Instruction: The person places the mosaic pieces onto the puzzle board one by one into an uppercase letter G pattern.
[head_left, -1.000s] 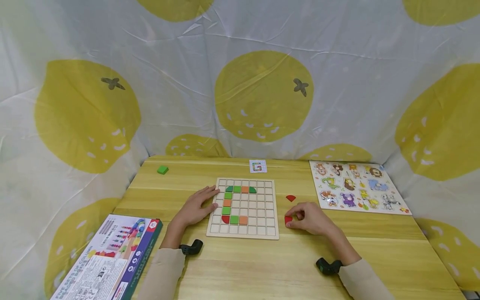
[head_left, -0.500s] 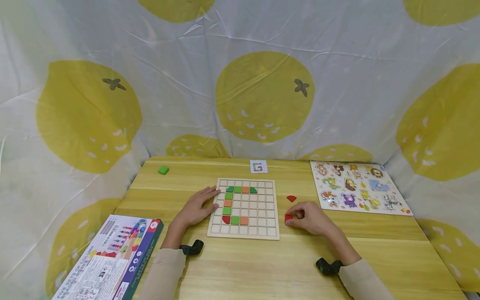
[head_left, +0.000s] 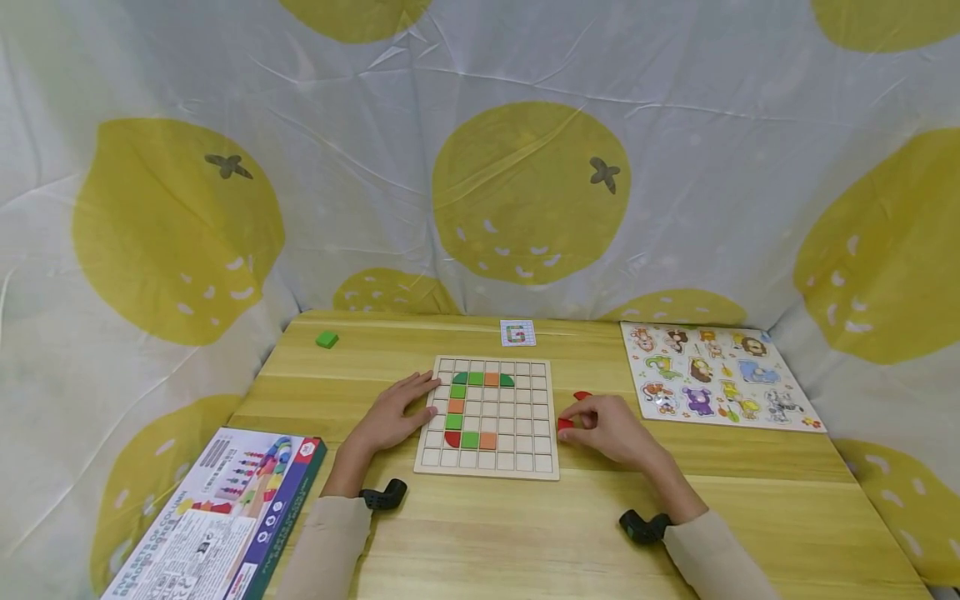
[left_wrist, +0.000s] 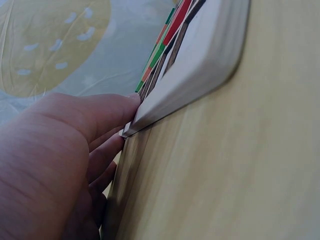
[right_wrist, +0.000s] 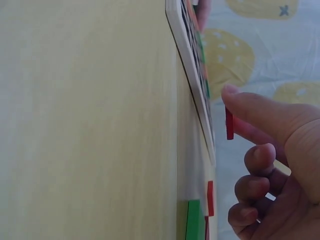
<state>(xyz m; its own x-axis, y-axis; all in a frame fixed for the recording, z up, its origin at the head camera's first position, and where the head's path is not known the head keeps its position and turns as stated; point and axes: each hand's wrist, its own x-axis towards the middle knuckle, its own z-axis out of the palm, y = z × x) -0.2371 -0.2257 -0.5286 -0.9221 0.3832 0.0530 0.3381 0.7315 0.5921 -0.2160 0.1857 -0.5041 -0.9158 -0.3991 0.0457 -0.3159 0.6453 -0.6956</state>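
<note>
My left hand (head_left: 392,414) rests against the left edge of a square wooden grid board (head_left: 522,473), fingers extended, with thumb and fingertips at the rim in the left wrist view. Red, orange and green tiles form a C-like shape in the grid. Just off the board's right edge, my right hand (head_left: 613,431) pinches a small red piece (right_wrist: 229,124) between thumb and index finger, held above the table. A red quarter-round piece (head_left: 582,395) lies behind that hand, partly covered by it. The right wrist view also shows a green block (right_wrist: 193,220) on the table.
A small pattern card (head_left: 518,333) lies behind the board. At the far left sits a green tile (head_left: 327,339). An animal puzzle board (head_left: 697,375) occupies the back right, a printed toy box (head_left: 217,517) the front left. A lemon-print curtain (head_left: 360,208) encloses the table.
My right hand has lifted the red piece and moved left and slightly away with it, towards the board, now partly covering the other red piece. My left hand has stayed in place.
</note>
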